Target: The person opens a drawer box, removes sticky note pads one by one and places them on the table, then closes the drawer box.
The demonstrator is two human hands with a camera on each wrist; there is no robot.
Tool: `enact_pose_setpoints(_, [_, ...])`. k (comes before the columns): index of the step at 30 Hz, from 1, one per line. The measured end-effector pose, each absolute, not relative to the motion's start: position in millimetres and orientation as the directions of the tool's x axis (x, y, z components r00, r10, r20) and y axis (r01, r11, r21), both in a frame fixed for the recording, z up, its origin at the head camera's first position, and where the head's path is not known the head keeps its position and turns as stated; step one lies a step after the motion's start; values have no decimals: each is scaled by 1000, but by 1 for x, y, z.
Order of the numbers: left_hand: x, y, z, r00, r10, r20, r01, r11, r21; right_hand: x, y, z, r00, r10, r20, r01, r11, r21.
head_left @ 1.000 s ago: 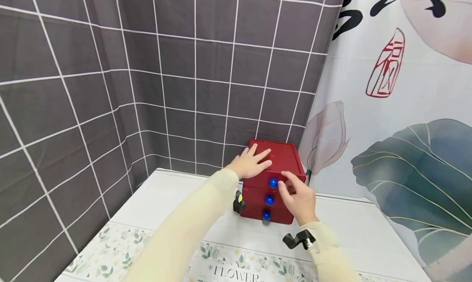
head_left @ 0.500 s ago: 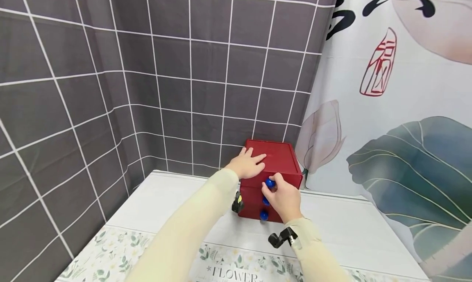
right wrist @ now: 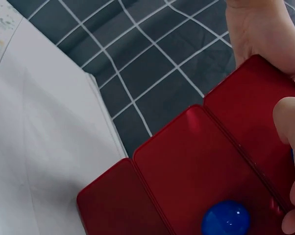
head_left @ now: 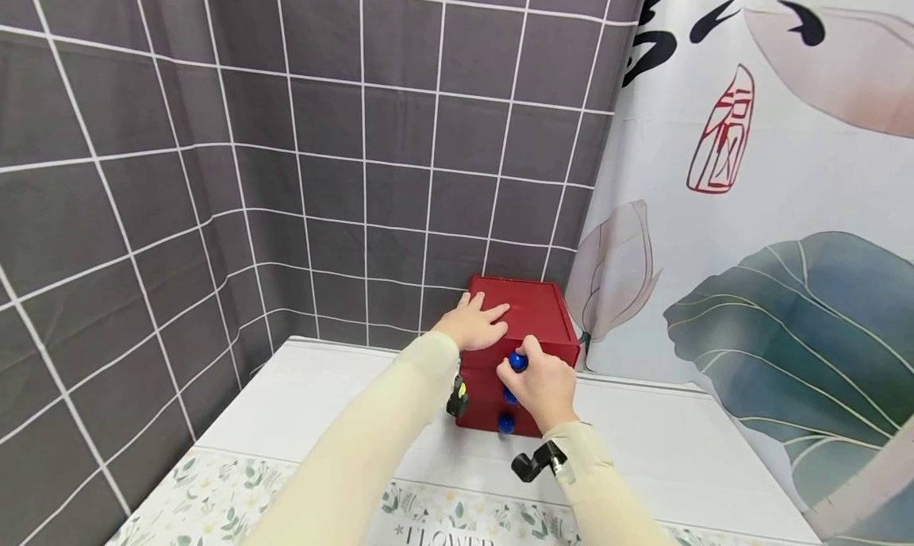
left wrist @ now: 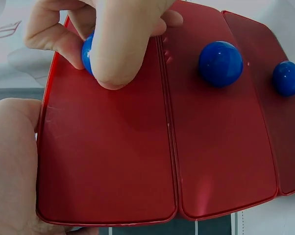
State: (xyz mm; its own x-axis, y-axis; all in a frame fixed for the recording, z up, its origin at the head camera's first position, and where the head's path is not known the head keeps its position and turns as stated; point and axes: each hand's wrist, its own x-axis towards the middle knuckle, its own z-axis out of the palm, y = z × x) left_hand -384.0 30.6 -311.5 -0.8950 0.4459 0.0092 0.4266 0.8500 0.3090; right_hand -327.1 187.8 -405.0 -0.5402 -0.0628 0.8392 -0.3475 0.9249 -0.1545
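Red drawer box [head_left: 531,304] sits on bench [head_left: 657,443]; knobbed side faces head camera; long axis of drawer fronts [left wrist: 226,147] runs side to side; right hand [head_left: 546,383] grip clamped on top blue knob [head_left: 517,362]; left hand [head_left: 473,324] rests atop box, grip spread apart.

This is a corner with cloth for walls; I can't tell if it's in a home. A wavy gray cloth [head_left: 400,125] with white lines hangs behind the white table [head_left: 664,443], and a leafy pale cloth [head_left: 800,181] hangs to the table's right.
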Motion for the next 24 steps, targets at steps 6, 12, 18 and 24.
enact_pose_setpoints(6, [-387, 32, -313, -899, 438, 5, 416, 852, 318, -325, 189, -402, -563, -69, 824, -352, 921, -164])
enact_pose_setpoints(12, [-384, 31, -314, -904, 427, -17, 399, 857, 328, -320, 188, -404, -578, -72, 813, -354, 919, -171])
enact_pose_setpoints(18, [-384, 32, -312, -905, 426, -11, 398, 854, 335, -316, 187, -403, -572, -65, 818, -335, 929, -160])
enact_pose_setpoints(24, [-385, 33, -313, -906, 423, -9, 394, 851, 347, -307, 186, -404, -593, -54, 804, -321, 931, -174])
